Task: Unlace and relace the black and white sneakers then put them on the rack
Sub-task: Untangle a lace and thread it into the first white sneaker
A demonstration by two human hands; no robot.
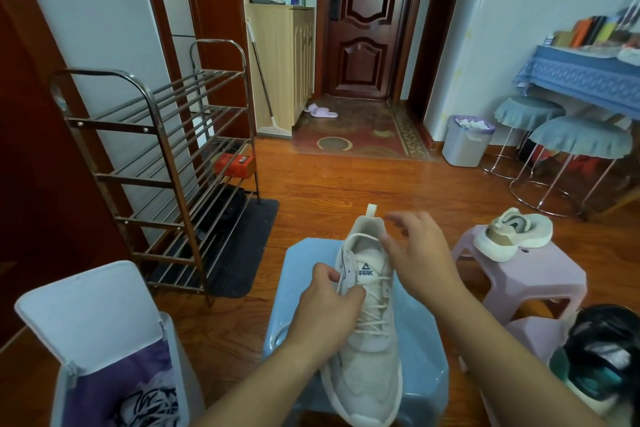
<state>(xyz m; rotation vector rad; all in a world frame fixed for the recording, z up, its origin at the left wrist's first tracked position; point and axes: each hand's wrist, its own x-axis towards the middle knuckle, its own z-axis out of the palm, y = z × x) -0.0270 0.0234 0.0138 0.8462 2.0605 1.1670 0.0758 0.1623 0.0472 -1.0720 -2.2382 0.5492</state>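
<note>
A white sneaker with a blue logo on its tongue lies on a light blue stool, heel away from me. My left hand pinches the white lace at the sneaker's left upper eyelets. My right hand hovers over the collar on the right, thumb and forefinger pinching the lace loop there. A second pale sneaker sits on a pink stool to the right. A metal shoe rack stands at the left by the wall.
An open lidded bin is at the lower left. A dark shoe sits at the lower right. Two round stools, a waste bin and a blue-clothed table stand to the right. A black mat lies under the rack.
</note>
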